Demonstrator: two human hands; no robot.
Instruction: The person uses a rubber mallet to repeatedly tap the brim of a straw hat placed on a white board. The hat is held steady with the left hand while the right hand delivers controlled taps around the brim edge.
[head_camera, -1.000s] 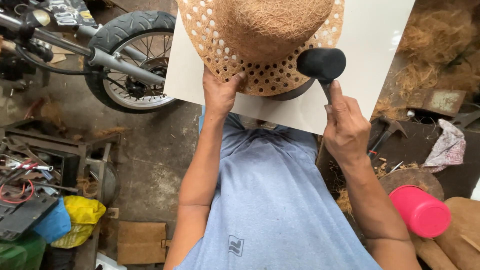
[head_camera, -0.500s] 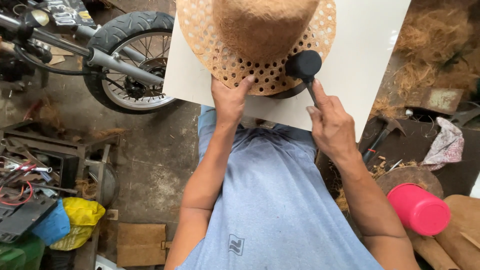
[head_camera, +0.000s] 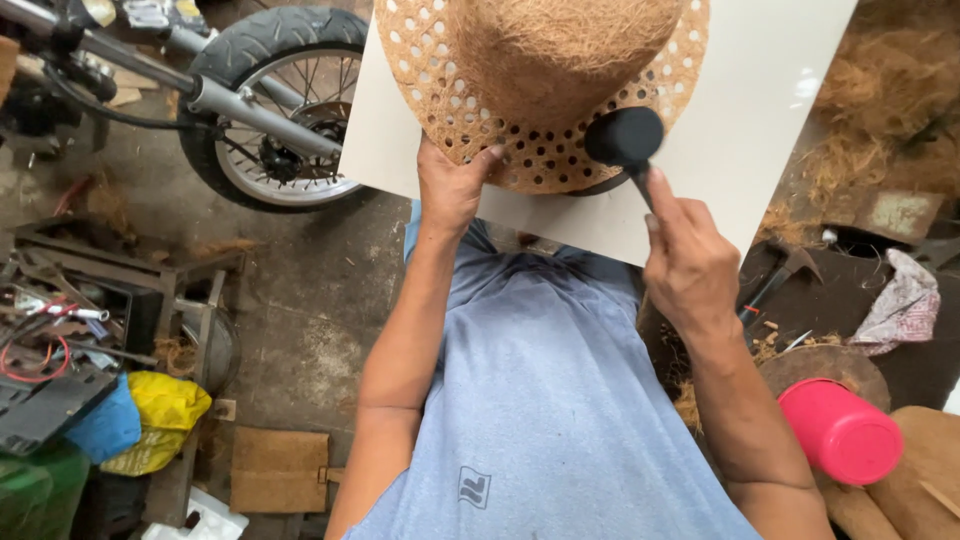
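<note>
The left hand (head_camera: 452, 190) is pressing its fingers onto the near brim of a brown fibre hat (head_camera: 545, 80), thumb underneath, pinning it in place. The hat, with a shaggy crown and a brim full of round holes, is lying on a white board (head_camera: 760, 130) at the far side of the scene, resting across the person's lap. The right hand (head_camera: 690, 262) is clamping around the handle of a black round-headed tool (head_camera: 624, 138), whose head is touching the brim at its right near edge. The two hands are working apart, one at each side of the brim.

To the left, a motorcycle wheel (head_camera: 265, 110) is standing on the concrete floor, with a yellow bag (head_camera: 165, 405) lying nearer. To the right, a pink cup (head_camera: 840, 432) is sitting on a wooden stump, and a hammer (head_camera: 775, 280) is lying just beyond the right hand.
</note>
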